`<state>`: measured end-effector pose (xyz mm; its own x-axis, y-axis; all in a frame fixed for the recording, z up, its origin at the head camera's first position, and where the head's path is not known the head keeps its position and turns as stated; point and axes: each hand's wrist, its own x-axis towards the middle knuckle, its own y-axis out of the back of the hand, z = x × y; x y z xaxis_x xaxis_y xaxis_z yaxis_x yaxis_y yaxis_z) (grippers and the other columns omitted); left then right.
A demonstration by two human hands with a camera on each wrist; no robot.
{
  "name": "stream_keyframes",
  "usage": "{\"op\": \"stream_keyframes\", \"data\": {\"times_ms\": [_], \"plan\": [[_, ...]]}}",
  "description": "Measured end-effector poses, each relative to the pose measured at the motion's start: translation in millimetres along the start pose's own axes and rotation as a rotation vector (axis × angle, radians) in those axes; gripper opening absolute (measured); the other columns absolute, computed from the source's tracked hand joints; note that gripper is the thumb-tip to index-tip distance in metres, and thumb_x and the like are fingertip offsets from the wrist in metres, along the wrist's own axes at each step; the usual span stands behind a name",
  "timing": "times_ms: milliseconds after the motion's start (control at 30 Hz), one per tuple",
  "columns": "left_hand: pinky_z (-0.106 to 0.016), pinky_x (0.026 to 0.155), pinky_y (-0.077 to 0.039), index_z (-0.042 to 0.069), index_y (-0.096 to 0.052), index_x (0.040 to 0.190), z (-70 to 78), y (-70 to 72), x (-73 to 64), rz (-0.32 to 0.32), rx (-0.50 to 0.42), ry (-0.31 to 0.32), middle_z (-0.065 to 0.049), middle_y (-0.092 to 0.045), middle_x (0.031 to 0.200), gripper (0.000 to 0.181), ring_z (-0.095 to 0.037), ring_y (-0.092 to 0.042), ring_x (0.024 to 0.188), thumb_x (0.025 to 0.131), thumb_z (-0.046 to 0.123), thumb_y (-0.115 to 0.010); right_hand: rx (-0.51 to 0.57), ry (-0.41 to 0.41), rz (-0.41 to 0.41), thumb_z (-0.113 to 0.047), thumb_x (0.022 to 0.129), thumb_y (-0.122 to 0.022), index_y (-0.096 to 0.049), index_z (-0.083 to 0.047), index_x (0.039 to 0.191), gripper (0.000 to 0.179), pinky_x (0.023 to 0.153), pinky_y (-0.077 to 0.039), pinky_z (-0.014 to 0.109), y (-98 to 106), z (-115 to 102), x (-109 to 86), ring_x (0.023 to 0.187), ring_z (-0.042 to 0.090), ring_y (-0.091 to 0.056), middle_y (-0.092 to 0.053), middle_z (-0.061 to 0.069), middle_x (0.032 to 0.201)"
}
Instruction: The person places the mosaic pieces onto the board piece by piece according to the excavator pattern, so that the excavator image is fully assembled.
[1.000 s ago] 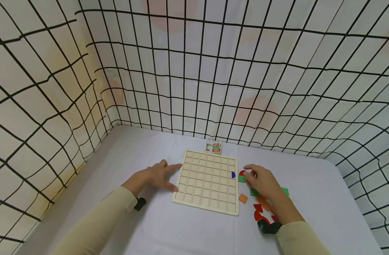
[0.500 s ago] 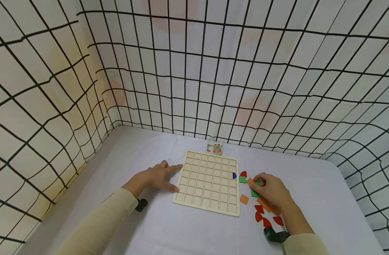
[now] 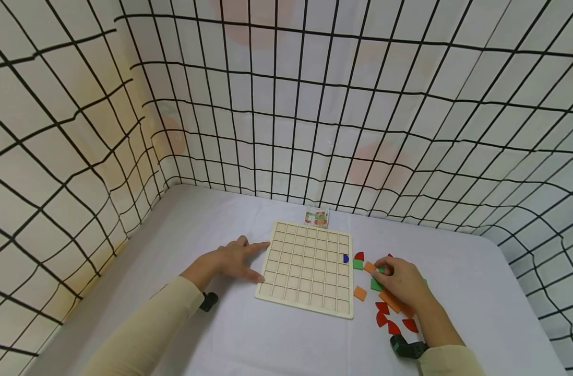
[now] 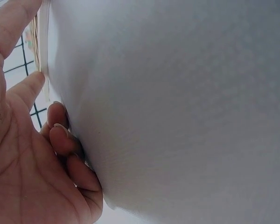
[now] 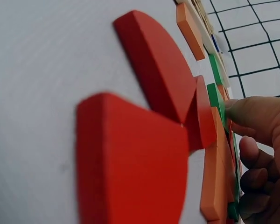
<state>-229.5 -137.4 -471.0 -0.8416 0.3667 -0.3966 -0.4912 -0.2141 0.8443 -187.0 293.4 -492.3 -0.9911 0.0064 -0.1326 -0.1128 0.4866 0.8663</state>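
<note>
The pale gridded board (image 3: 305, 305) lies flat on the white cloth, with one blue half-round piece (image 3: 345, 258) in a cell near its right side. My left hand (image 3: 232, 259) rests at the board's left edge, index finger and thumb spread against it; its other fingers are curled under in the left wrist view. To the right of the board, my right hand (image 3: 401, 279) pinches a small orange square tile (image 3: 369, 267) between thumb and index finger, low over the loose pieces. A green tile (image 3: 358, 264) and a red quarter-round piece (image 3: 359, 256) lie just left of it.
Another orange tile (image 3: 360, 293) lies by the board's right edge. Several red pieces (image 5: 144, 158) and a long orange strip (image 3: 391, 301) spread below my right hand. A small patterned card (image 3: 317, 216) stands behind the board. Black wire mesh (image 3: 286, 125) closes off the back and sides.
My right hand has moved slightly right and down from beside the red and green pieces to the orange square tile. The left hand stays at the board's edge.
</note>
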Motion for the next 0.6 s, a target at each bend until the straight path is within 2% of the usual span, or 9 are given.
{"op": "stream_keyframes", "data": {"times_ms": [600], "plan": [[-0.035,0.077,-0.038,0.044,-0.032,0.158,-0.8,-0.9,2.0,-0.006,0.003,0.0,-0.004,-0.045,0.115,0.098,-0.02,-0.047,0.093,0.076,0.065,-0.081,-0.005,-0.003,0.012,-0.033,0.094,-0.073,-0.067,-0.009,0.117,0.034,0.062,-0.04,0.03,-1.5,2.4,0.0,0.079,0.019,-0.051,-0.053,0.003,0.083]]}}
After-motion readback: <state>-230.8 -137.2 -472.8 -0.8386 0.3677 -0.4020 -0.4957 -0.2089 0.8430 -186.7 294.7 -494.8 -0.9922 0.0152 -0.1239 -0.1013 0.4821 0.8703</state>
